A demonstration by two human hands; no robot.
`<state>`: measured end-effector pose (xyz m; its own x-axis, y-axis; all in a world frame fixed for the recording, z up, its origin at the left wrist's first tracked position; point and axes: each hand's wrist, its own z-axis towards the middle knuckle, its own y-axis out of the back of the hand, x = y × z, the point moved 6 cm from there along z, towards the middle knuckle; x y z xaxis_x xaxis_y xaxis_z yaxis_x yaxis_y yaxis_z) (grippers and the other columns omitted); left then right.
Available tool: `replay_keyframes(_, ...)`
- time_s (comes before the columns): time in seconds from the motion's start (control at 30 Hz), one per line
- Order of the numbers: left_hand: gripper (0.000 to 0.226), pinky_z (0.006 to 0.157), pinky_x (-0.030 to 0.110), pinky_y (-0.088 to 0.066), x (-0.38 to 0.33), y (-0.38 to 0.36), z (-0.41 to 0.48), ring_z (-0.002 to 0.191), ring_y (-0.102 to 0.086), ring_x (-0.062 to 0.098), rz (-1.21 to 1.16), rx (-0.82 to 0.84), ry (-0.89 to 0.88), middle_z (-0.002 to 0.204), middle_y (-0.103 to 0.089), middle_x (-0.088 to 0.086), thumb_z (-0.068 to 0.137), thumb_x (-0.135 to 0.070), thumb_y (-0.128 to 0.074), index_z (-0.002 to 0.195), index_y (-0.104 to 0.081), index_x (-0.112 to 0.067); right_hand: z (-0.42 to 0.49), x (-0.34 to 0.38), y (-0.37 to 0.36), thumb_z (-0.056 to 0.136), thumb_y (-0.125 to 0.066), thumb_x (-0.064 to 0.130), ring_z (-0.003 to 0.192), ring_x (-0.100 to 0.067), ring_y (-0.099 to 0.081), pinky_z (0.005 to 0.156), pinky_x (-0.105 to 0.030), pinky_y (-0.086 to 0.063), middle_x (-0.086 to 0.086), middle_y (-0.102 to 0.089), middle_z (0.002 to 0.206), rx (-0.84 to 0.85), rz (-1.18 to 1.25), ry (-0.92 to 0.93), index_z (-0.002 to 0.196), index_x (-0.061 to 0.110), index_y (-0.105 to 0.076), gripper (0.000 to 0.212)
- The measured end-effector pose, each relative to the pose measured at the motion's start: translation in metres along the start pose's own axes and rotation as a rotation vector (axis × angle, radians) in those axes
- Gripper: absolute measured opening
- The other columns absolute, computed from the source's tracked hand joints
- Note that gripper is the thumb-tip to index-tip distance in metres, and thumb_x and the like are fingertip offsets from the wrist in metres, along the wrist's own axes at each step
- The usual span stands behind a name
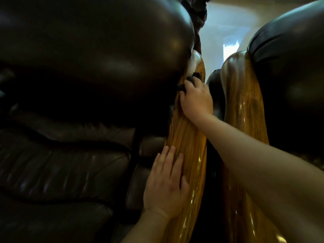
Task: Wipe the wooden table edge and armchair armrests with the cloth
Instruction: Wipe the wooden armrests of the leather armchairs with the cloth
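A glossy wooden armrest [189, 141] of a dark leather armchair [78, 71] runs up the middle of the view. My right hand [197, 99] presses a dark cloth [188, 80] against the far part of this armrest, close to the leather back; only bits of the cloth show past my fingers. My left hand [166, 183] lies flat on the near part of the same armrest, fingers together, holding nothing. A second wooden armrest [245, 106] stands just to the right, belonging to another leather armchair [289, 76].
A narrow dark gap [213, 95] separates the two armrests. The left chair's seat cushion [57, 169] fills the lower left. A bright pale floor or wall [228, 28] shows behind the chairs.
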<state>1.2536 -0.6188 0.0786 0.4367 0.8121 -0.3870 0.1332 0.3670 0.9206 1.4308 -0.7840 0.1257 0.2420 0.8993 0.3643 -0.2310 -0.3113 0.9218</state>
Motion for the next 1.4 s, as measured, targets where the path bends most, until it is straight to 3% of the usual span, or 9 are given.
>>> replay_keyframes(0.13, 0.056, 0.119, 0.038, -0.016, 0.000, 0.001, -0.001, 0.149, -0.015, 0.016, -0.012, -0.006, -0.002, 0.155, -0.034, 0.004, 0.090, -0.037, -0.043, 0.143, -0.039, -0.021, -0.047, 0.015, 0.020, 0.100, -0.052, 0.024, 0.116, -0.019, -0.056, 0.098, -0.036, -0.042, 0.003, -0.062, 0.125, 0.081, 0.246, 0.382, 0.125, 0.024, -0.065, 0.029)
replay_keyframes(0.27, 0.056, 0.119, 0.038, -0.016, 0.000, 0.000, -0.001, 0.150, -0.016, 0.016, -0.023, -0.015, -0.020, 0.156, -0.034, 0.005, 0.090, -0.037, -0.044, 0.144, -0.040, -0.020, -0.033, -0.003, 0.032, 0.102, -0.051, 0.026, 0.111, -0.009, -0.059, 0.100, -0.042, -0.050, 0.012, -0.064, 0.114, 0.180, 0.725, 0.083, 0.122, 0.029, -0.062, 0.023)
replay_keyframes(0.4, 0.057, 0.119, 0.039, -0.018, 0.000, -0.001, -0.001, 0.150, -0.016, 0.018, -0.026, -0.022, -0.036, 0.157, -0.033, 0.006, 0.090, -0.036, -0.044, 0.144, -0.040, -0.018, -0.046, -0.018, 0.034, 0.098, -0.055, 0.034, 0.143, -0.020, -0.033, 0.118, -0.048, -0.027, 0.003, -0.047, 0.149, 0.028, 0.263, 0.122, 0.140, 0.028, -0.053, 0.042)
replay_keyframes(0.57, 0.057, 0.118, 0.040, -0.019, 0.000, -0.001, -0.001, 0.150, -0.018, 0.020, -0.021, -0.031, -0.047, 0.155, -0.036, 0.008, 0.089, -0.035, -0.045, 0.143, -0.041, -0.017, -0.077, 0.017, -0.007, 0.099, -0.047, 0.044, 0.148, -0.027, -0.031, 0.121, -0.053, -0.021, 0.000, -0.054, 0.145, 0.092, -0.066, 0.605, 0.131, 0.029, -0.063, 0.039)
replay_keyframes(0.7, 0.057, 0.118, 0.039, -0.018, -0.001, -0.001, 0.000, 0.149, -0.020, 0.019, -0.012, -0.037, -0.039, 0.156, -0.036, 0.005, 0.089, -0.036, -0.045, 0.143, -0.041, -0.019, 0.002, 0.000, -0.010, 0.100, -0.048, 0.041, 0.148, -0.037, -0.027, 0.120, -0.054, -0.022, -0.007, -0.045, 0.154, -0.025, -0.105, 0.351, 0.140, 0.024, -0.056, 0.044)
replay_keyframes(0.87, 0.057, 0.119, 0.041, -0.018, -0.001, -0.001, -0.001, 0.150, -0.018, 0.019, -0.007, -0.033, -0.031, 0.157, -0.033, 0.005, 0.091, -0.036, -0.044, 0.145, -0.040, -0.018, 0.012, -0.038, -0.010, 0.102, -0.044, 0.045, 0.147, -0.034, -0.022, 0.120, -0.049, -0.025, -0.005, -0.025, 0.162, 0.039, 0.188, -0.110, 0.155, 0.026, -0.032, 0.058)
replay_keyframes(1.1, 0.056, 0.117, 0.045, -0.026, -0.001, 0.000, 0.000, 0.149, -0.022, 0.022, -0.011, -0.064, -0.066, 0.155, -0.037, 0.011, 0.089, -0.032, -0.045, 0.142, -0.045, -0.014, -0.115, -0.013, 0.007, 0.104, -0.042, 0.037, 0.149, -0.032, -0.028, 0.119, -0.053, -0.027, -0.002, -0.052, 0.147, 0.069, 0.004, 0.429, 0.139, 0.020, -0.057, 0.042)
replay_keyframes(1.3, 0.054, 0.122, 0.036, -0.015, 0.000, 0.000, 0.000, 0.150, -0.017, 0.017, -0.033, -0.094, -0.035, 0.156, -0.035, 0.006, 0.091, -0.032, -0.045, 0.143, -0.042, -0.018, -0.016, -0.013, 0.003, 0.105, -0.039, 0.035, 0.152, -0.033, -0.020, 0.125, -0.044, -0.014, -0.009, -0.031, 0.162, 0.035, -0.116, 0.219, 0.153, 0.014, -0.036, 0.053)
replay_keyframes(1.4, 0.052, 0.121, 0.039, -0.021, -0.001, 0.000, -0.002, 0.149, -0.019, 0.017, -0.037, -0.121, -0.044, 0.155, -0.037, 0.008, 0.092, -0.032, -0.044, 0.142, -0.044, -0.016, -0.060, 0.001, -0.001, 0.104, -0.042, 0.027, 0.147, -0.032, -0.032, 0.122, -0.051, -0.019, -0.007, -0.049, 0.151, 0.032, -0.172, 0.507, 0.141, 0.015, -0.053, 0.041)
